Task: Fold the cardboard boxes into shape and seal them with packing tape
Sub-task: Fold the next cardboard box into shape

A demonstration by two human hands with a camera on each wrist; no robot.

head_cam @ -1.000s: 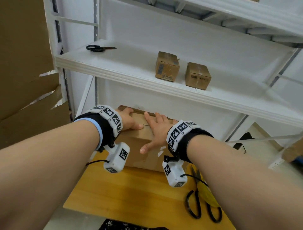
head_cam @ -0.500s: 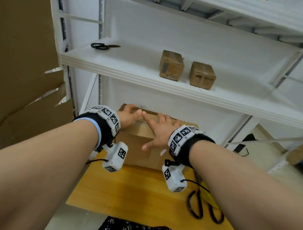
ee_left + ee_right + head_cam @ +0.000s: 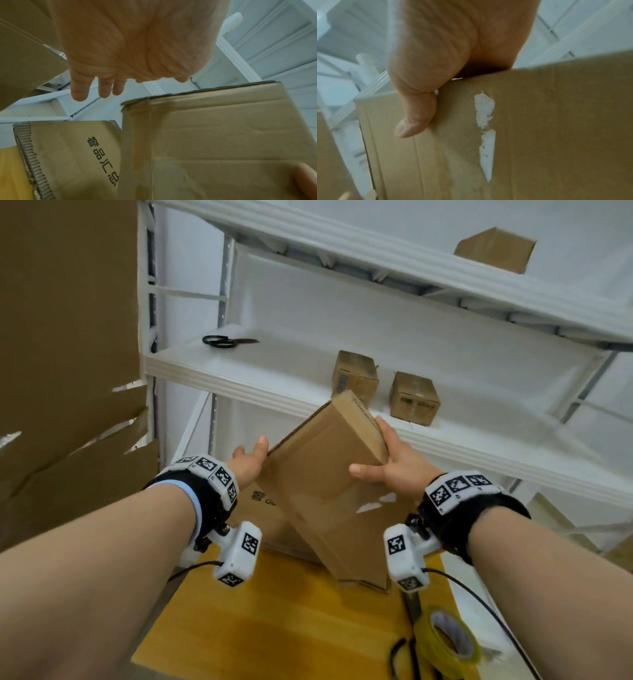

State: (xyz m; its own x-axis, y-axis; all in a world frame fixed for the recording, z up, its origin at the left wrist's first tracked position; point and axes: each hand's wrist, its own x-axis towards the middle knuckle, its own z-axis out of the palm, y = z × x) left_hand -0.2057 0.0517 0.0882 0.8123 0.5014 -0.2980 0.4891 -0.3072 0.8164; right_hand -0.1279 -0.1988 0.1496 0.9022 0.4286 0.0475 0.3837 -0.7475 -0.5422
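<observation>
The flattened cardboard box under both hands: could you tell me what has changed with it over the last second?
The flat box has been lifted off the stack and tilted up toward the shelf. The right hand, earlier pressing flat on top, now grips its right edge with the thumb across the face; the left hand has slid off to its left edge, fingers open. The printed box underneath, the two small boxes and the shelf scissors stayed put.

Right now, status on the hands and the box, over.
Right hand grips flat box, lifted and tilted. Left hand open, thumb at box edge. Tape roll on table, untouched.
</observation>
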